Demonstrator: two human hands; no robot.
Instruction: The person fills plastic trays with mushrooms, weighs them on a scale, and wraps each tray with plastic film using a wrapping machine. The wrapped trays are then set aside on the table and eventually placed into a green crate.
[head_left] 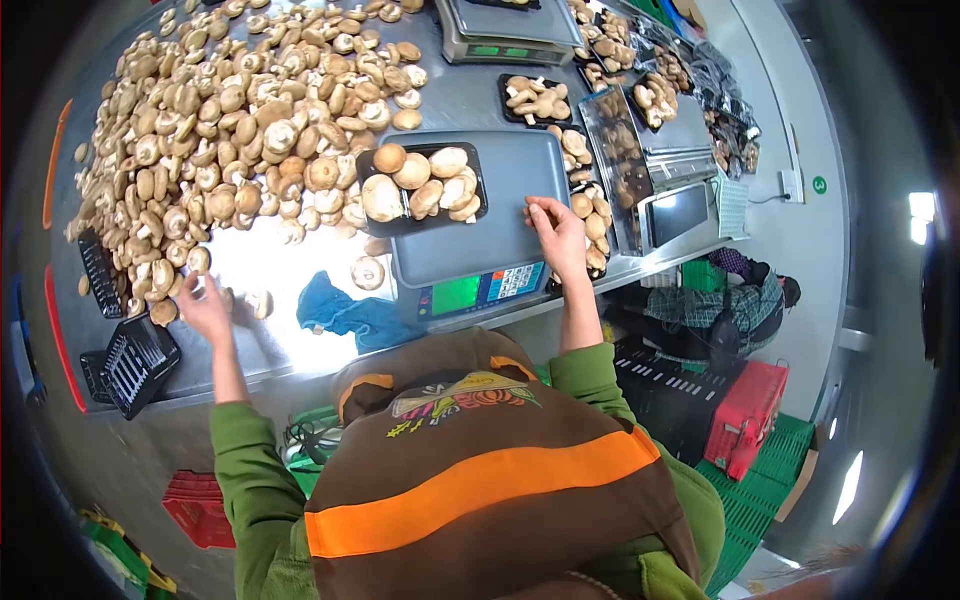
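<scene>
My left hand (207, 308) is over the steel table at the near edge of the mushroom heap (230, 130). Its fingers are slightly apart, close to a loose mushroom (198, 259), and I see nothing held. Over the right side of the scale (480, 262) hovers my right hand (557, 237), fingers curled together with no object showing in them. A black tray (486, 190) holding several mushrooms rests on the scale's platform, left of that hand. The scale's display (456, 296) glows green, its digits too blurred to read.
A blue cloth (345, 308) lies beside the scale. Black trays (140, 365) sit at the table's left corner. Filled mushroom trays (592, 225) line the right, near a wrapping machine (665, 200). Another scale (510, 30) stands behind. A person (725, 305) is at lower right, near a red crate (745, 418).
</scene>
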